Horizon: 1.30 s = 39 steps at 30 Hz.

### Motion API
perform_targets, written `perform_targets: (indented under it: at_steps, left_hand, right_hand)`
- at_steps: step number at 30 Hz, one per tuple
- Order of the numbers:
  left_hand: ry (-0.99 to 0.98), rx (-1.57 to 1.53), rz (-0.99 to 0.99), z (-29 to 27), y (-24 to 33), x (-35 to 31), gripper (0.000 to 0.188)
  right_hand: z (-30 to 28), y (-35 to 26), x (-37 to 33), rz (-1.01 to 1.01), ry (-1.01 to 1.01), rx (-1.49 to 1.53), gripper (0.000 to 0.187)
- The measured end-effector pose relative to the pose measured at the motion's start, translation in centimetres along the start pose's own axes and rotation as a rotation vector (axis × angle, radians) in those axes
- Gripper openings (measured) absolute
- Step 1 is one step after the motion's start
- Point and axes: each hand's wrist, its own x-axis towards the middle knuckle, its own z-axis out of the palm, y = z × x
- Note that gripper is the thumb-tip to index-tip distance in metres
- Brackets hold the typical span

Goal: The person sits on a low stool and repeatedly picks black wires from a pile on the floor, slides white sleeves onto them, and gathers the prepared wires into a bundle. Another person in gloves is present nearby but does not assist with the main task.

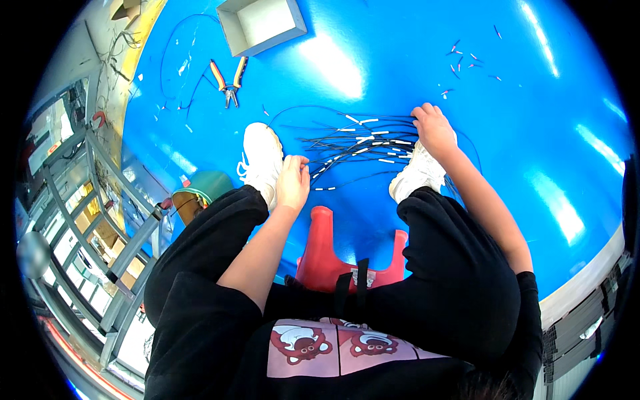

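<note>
A bundle of thin black wires (360, 143) with white sleeves lies fanned on the blue floor (533, 120) between two white sneakers. The left hand (293, 181) pinches the bundle's near end at about seven o'clock, fingers closed on the strands. The right hand (433, 128) presses the far ends at three o'clock; whether it grips cannot be told. Open floor spreads toward one and two o'clock, dotted with wire offcuts (467, 63). Orange-handled pliers (230, 80) lie at eleven, near an open grey box (261, 25) cut by the top edge. The red stool (327, 250) is partly hidden by legs.
</note>
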Motion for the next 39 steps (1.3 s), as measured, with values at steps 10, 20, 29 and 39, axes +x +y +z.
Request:
perform_targets:
  at_steps: [10, 20, 29, 39]
  left_hand:
    - [-0.010, -0.042, 0.039, -1.4, 2.2, 0.3, 0.014]
    - [0.195, -0.276, 0.428, -16.2, 11.5, 1.3, 0.020]
    - [0.470, -0.121, 0.570, -29.3, 9.8, -16.3, 0.014]
    - [0.811, -0.121, 0.428, -36.6, 3.3, -28.5, 0.016]
  right_hand:
    - [-1.1, -1.4, -0.1, -0.035, 0.008, -0.040, 0.034]
    - [-12.8, -0.4, -1.5, 0.012, 0.135, 0.155, 0.040]
    - [-31.7, -14.1, -5.0, -0.099, 0.112, 0.582, 0.033]
    - [-42.3, -58.7, -17.4, -1.382, 0.281, 0.266, 0.068]
